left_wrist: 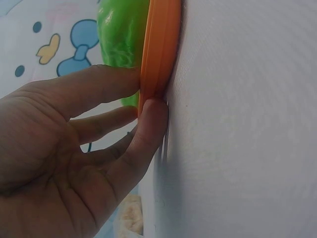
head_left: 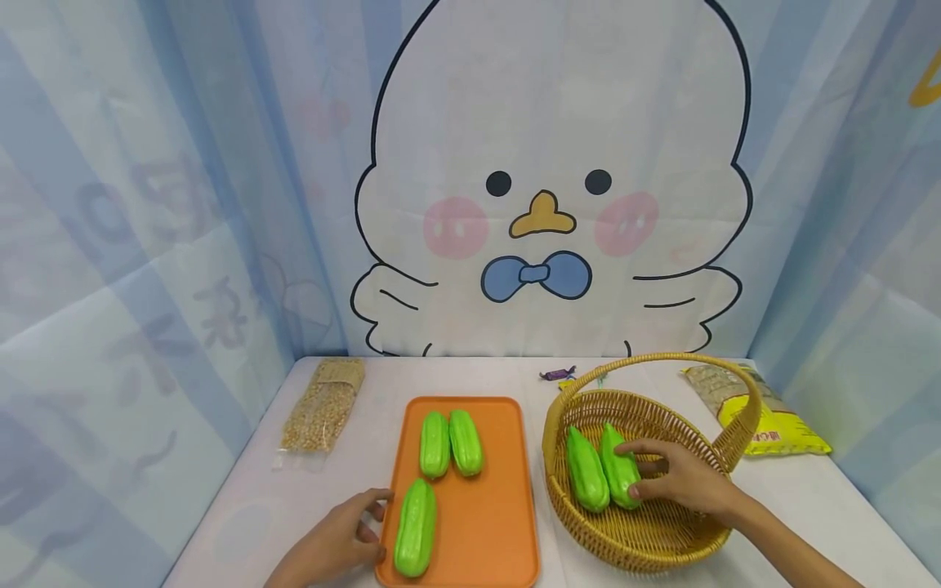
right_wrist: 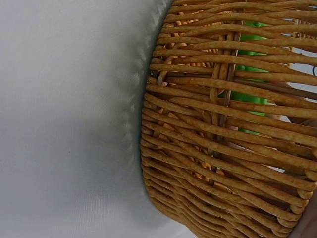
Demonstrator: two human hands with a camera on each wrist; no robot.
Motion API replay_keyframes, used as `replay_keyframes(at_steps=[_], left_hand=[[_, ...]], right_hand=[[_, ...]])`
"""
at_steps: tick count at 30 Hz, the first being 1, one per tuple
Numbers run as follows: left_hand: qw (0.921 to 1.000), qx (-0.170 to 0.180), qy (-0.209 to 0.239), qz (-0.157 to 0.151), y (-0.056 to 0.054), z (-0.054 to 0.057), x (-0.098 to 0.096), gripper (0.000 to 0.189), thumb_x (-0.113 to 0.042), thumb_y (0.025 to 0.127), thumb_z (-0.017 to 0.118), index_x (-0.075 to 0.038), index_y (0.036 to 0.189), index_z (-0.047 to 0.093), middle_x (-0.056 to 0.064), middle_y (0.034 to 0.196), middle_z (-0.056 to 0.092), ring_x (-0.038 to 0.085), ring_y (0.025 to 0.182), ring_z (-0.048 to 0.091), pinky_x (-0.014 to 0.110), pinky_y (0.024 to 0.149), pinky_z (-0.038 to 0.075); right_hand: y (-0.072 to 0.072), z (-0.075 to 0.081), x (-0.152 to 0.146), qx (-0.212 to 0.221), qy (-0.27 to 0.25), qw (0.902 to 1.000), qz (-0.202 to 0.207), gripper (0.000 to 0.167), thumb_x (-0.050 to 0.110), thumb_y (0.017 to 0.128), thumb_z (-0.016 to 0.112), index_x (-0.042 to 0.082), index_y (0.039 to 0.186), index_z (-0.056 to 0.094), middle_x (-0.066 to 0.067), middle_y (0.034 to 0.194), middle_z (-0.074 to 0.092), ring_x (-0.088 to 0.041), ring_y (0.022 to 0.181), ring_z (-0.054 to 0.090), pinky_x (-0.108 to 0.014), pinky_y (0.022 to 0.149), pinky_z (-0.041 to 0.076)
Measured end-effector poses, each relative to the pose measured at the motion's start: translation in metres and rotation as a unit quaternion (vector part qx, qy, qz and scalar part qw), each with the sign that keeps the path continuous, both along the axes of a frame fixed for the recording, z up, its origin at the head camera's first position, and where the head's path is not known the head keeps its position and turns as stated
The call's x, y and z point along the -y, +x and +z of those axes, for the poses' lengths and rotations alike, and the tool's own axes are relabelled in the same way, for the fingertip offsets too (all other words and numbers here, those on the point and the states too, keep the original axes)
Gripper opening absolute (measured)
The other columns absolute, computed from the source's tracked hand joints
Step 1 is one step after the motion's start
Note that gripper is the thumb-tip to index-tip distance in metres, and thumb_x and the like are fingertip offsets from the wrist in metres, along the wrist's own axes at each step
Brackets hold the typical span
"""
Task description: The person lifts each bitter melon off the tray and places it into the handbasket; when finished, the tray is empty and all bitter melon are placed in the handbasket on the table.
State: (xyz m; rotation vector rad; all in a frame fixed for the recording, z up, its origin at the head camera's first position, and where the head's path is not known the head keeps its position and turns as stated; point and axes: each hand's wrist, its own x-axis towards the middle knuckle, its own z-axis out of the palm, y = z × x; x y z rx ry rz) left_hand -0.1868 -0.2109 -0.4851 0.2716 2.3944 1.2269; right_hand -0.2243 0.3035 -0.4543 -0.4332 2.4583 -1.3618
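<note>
My left hand [head_left: 340, 532] is at the left edge of an orange tray [head_left: 488, 523], its thumb and fingertips pinching the rim in the left wrist view. On the tray lie three glossy green, ridged gourd-like vegetables: one [head_left: 415, 529] near that hand, and a side-by-side pair [head_left: 434, 445] farther back. To the right, my right hand [head_left: 680, 478] reaches into a wicker basket [head_left: 639, 563] and grips a similar green vegetable [head_left: 617, 465] between thumb and fingers. Another one [head_left: 586, 469] lies beside it in the basket. Basket weave mostly hides the right hand in the right wrist view.
The basket's tall arched handle [head_left: 665, 358] rises over the right hand. Behind it lies a yellow-labelled bag [head_left: 779, 420]. A clear bag of grains [head_left: 323, 407] is at the back left, and a purple-wrapped candy [head_left: 559, 373] near the back edge. Printed curtains surround the white table.
</note>
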Motion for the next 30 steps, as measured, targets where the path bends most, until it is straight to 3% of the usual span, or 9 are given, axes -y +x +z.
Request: replay_keyframes(at_steps=[10,19,22,25,28,30], left_hand=[[1.0,0.002,-0.003,0.002,0.0,0.0,-0.001,0.071,-0.005,0.078,0.08,0.002,0.14,0.048,0.007,0.106,0.055,0.021,0.083,0.059,0.038,0.07,0.052],[0.9999,0.004,-0.01,0.007,-0.001,0.0,-0.003,0.07,-0.004,0.078,0.08,0.002,0.139,0.048,0.007,0.106,0.055,0.02,0.083,0.059,0.039,0.07,0.052],[1.0,0.001,-0.009,0.003,0.0,0.001,-0.003,0.069,-0.004,0.078,0.08,0.003,0.139,0.048,0.007,0.105,0.055,0.02,0.082,0.059,0.039,0.071,0.051],[0.9999,-0.002,-0.01,0.0,0.001,0.001,-0.002,0.069,-0.004,0.078,0.079,0.003,0.138,0.048,0.006,0.105,0.056,0.02,0.082,0.059,0.039,0.07,0.051],[0.9999,-0.005,-0.01,-0.003,0.001,0.002,-0.001,0.068,-0.004,0.078,0.079,0.004,0.138,0.048,0.007,0.105,0.056,0.02,0.082,0.059,0.039,0.07,0.051],[0.9999,-0.007,-0.01,-0.004,0.001,0.003,0.0,0.068,-0.004,0.078,0.079,0.004,0.139,0.048,0.007,0.105,0.056,0.02,0.082,0.059,0.039,0.071,0.051]], right_hand=[[0.002,0.002,-0.001,-0.021,0.008,0.9996,-0.018,0.059,0.022,0.082,0.081,0.005,0.134,0.058,-0.033,0.144,0.038,-0.053,0.119,0.05,-0.052,0.089,0.05],[0.005,0.008,0.002,-0.047,0.032,0.9958,-0.072,0.063,0.028,0.083,0.081,0.008,0.137,0.056,-0.027,0.145,0.041,-0.051,0.124,0.047,-0.056,0.089,0.049],[0.015,0.023,0.012,-0.09,0.037,0.9904,-0.098,0.059,0.031,0.086,0.078,0.011,0.137,0.056,-0.02,0.143,0.046,-0.047,0.124,0.048,-0.052,0.087,0.051],[0.031,0.044,0.033,-0.134,0.007,0.985,-0.109,0.054,0.031,0.089,0.075,0.012,0.136,0.057,-0.012,0.14,0.05,-0.039,0.123,0.051,-0.041,0.086,0.053],[0.051,0.063,0.059,-0.17,-0.056,0.9804,-0.083,0.048,0.022,0.089,0.075,0.01,0.132,0.059,-0.009,0.138,0.05,-0.028,0.121,0.054,-0.033,0.085,0.054],[0.063,0.07,0.079,-0.176,-0.098,0.9778,-0.057,0.043,0.016,0.088,0.076,0.011,0.129,0.061,-0.01,0.137,0.05,-0.022,0.118,0.056,-0.035,0.085,0.054]])
